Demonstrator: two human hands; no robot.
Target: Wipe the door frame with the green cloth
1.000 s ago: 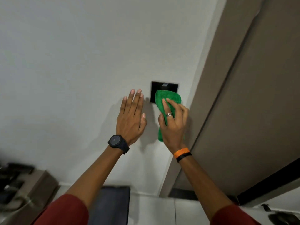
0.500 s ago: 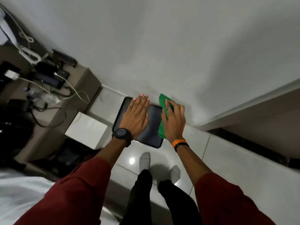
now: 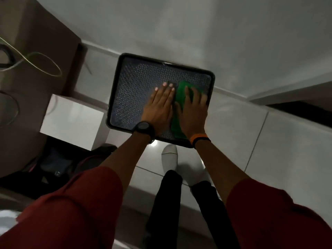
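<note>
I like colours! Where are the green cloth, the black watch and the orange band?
green cloth (image 3: 179, 112), head view, its middle between the hands.
black watch (image 3: 143, 127), head view, the round face.
orange band (image 3: 198, 137), head view, the strap's top.

We read this as a home interior, near a doorway. Evidence: glossy pale floor tiles (image 3: 287, 141), plain white wall (image 3: 179, 24) with skirting, dark rectangular honeycomb-patterned floor mat (image 3: 129, 97) against the wall, white box (image 3: 71, 121), brown cabinet (image 3: 36, 69) with loose cables (image 3: 45, 60), socked feet (image 3: 168, 157).
</note>
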